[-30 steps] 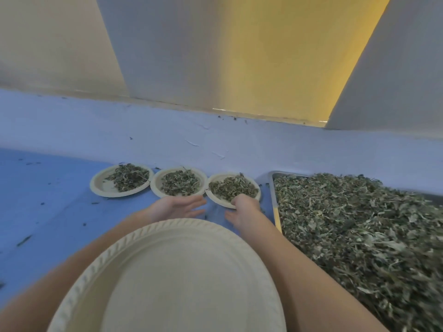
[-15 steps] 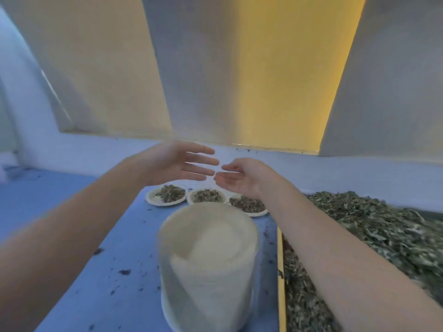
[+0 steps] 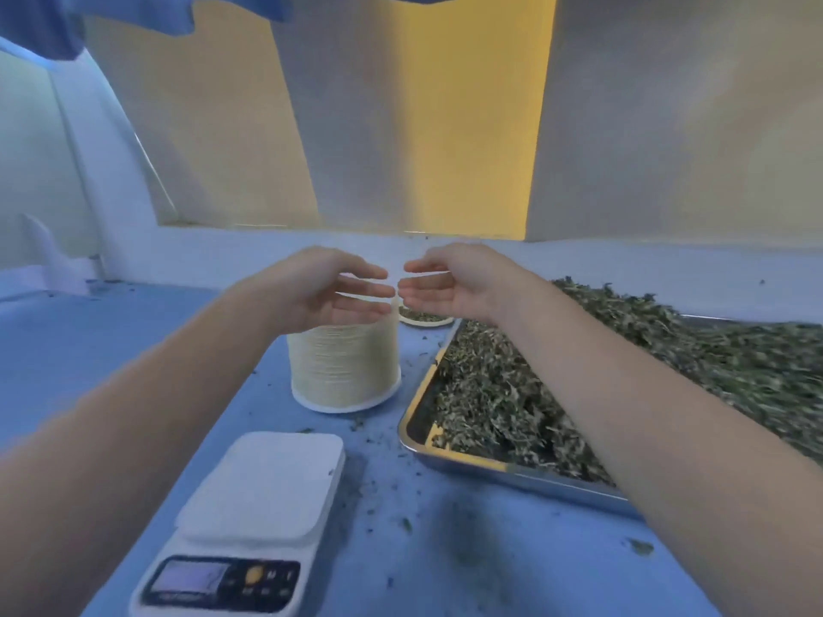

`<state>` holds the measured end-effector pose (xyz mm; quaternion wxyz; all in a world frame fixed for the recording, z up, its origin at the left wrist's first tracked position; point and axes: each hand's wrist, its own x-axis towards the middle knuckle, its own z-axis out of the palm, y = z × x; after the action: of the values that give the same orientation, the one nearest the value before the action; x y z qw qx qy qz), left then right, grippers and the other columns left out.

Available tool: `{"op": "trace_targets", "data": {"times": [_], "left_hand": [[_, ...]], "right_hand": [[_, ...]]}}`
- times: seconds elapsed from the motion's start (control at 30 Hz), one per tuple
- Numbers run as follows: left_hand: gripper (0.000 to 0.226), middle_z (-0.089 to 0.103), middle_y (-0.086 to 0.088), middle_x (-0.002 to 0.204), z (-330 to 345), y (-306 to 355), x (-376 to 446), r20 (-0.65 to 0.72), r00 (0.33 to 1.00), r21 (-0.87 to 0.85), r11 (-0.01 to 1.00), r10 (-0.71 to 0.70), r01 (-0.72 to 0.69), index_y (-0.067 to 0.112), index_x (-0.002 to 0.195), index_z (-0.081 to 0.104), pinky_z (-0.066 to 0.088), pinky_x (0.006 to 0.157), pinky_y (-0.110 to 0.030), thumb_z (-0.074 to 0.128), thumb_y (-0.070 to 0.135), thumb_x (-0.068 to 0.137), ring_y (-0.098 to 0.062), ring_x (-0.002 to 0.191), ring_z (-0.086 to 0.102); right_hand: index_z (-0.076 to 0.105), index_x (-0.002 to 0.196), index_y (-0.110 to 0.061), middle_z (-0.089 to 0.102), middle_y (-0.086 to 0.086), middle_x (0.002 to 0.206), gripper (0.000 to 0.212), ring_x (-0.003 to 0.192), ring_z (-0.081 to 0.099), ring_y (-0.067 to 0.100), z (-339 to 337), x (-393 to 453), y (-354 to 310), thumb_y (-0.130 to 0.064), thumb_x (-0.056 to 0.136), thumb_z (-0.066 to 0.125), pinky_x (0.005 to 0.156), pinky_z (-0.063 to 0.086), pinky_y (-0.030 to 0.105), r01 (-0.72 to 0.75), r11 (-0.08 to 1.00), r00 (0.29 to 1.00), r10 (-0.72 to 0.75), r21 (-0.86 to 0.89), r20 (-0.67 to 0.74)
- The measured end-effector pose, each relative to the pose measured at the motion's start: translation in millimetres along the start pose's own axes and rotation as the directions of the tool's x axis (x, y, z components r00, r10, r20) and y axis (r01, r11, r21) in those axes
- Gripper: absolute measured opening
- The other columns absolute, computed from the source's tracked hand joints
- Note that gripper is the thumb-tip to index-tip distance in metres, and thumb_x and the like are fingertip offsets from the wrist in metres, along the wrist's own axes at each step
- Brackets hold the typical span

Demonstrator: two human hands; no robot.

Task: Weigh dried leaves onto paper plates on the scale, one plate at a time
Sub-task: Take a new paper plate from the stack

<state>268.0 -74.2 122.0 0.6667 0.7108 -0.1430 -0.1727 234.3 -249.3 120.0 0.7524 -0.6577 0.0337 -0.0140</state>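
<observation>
Both hands are hovering empty, fingers spread: left hand and right hand just above the plate stack, probably preparing to lift one toward the bare scale nearer the person; dried leaves are lying below the right forearm.

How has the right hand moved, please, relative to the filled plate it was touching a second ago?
Yes. The right hand has lifted off the filled plate and hovers above it, open, facing the left hand.

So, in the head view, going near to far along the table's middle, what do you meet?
Scale → stack of paper plates → the two open hands held above the stack → filled plate of leaves.
</observation>
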Motion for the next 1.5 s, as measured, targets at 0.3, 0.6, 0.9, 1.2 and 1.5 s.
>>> {"op": "trace_targets", "data": {"times": [0.3, 0.6, 0.9, 1.2, 1.5], "left_hand": [[0.025, 0.066, -0.015, 0.099, 115.7, -57.9, 4.2, 0.056, 0.997, 0.122, 0.992, -0.051, 0.044, 0.001, 0.115, 0.057, 0.059, 0.062, -0.026, 0.056, 0.006, 0.091, -0.022, 0.078, 0.067], [0.018, 0.065, -0.010, 0.091, 83.7, -68.3, 22.0, -0.248, 0.932, 0.423, 0.895, 0.264, -0.140, 0.008, 0.098, 0.065, 0.052, 0.069, -0.029, 0.051, 0.001, 0.089, -0.021, 0.077, 0.060], [0.043, 0.042, -0.021, 0.128, -32.2, -54.1, 77.2, -0.586, 0.722, 0.732, 0.621, 0.367, 0.278, 0.001, 0.125, 0.045, 0.038, 0.087, -0.036, 0.053, 0.016, 0.086, -0.036, 0.121, 0.039], [0.032, 0.050, -0.023, 0.123, -54.5, -62.6, 102.2, -0.620, 0.772, 0.505, 0.824, 0.141, 0.256, -0.008, 0.121, 0.047, 0.041, 0.091, -0.037, 0.038, 0.002, 0.091, -0.037, 0.117, 0.047], [0.016, 0.053, -0.027, 0.116, -42.3, -35.0, 88.3, -0.614, 0.751, 0.563, 0.803, 0.244, 0.199, -0.002, 0.083, 0.048, 0.041, 0.094, -0.042, 0.033, -0.004, 0.089, -0.040, 0.117, 0.047]], "right_hand": [[0.062, 0.105, 0.006, 0.069, 0.017, 0.088, 0.019, 0.068, 0.067, 0.022, -91.0, -57.8, 38.4, -0.007, 0.091, 0.060, 0.064, 0.060, 0.031, -0.093, 0.909, 0.951, -0.040, -0.407, -0.307], [0.058, 0.119, 0.007, 0.066, 0.019, 0.092, 0.029, 0.070, 0.062, 0.022, -55.3, -23.8, 62.1, -0.004, 0.093, 0.054, 0.064, 0.059, 0.029, -0.089, 0.912, 0.989, 0.033, -0.401, -0.144], [0.053, 0.074, -0.011, 0.053, 0.008, 0.072, 0.021, 0.061, 0.051, 0.023, 20.1, 84.4, 51.6, -0.019, 0.092, 0.047, 0.061, 0.049, 0.033, 0.029, 0.749, 0.978, -0.157, -0.662, -0.136], [0.025, 0.058, -0.016, 0.025, 0.001, 0.059, 0.037, 0.051, 0.022, 0.016, 39.1, 127.4, 61.5, -0.007, 0.090, 0.041, 0.045, 0.018, 0.028, 0.004, 0.629, 0.986, -0.131, -0.778, -0.101], [0.024, 0.057, -0.018, 0.022, 0.002, 0.062, 0.036, 0.053, 0.017, 0.017, 44.8, 120.5, 41.3, -0.008, 0.087, 0.041, 0.047, 0.015, 0.030, 0.043, 0.587, 0.973, -0.207, -0.808, -0.099]]}}
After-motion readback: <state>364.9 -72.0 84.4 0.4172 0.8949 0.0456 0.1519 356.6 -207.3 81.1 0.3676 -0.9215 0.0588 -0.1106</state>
